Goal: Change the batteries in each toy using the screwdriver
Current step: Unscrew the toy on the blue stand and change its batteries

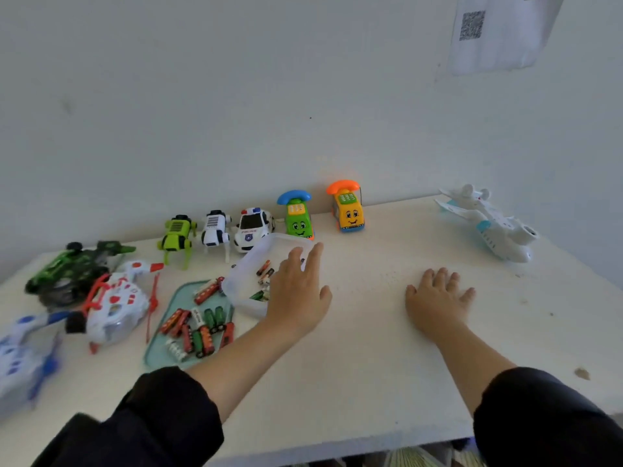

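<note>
Nine toys line your white tabletop, none opened yet; no screwdriver shows, so you are judged at setup. Left to right: blue-and-white toy, green-black stunt car, red-and-white toy, green robot dog, white robot dog, white police car, green phone car, yellow phone car, white plastic aeroplane. Teal flat tray: many red and green batteries. Clear plastic tub: a few batteries. Your left hand lies flat on the tub's edge, fingers straight; right hand rests spread on bare tabletop. Next: find the screwdriver, choose a toy.
</note>
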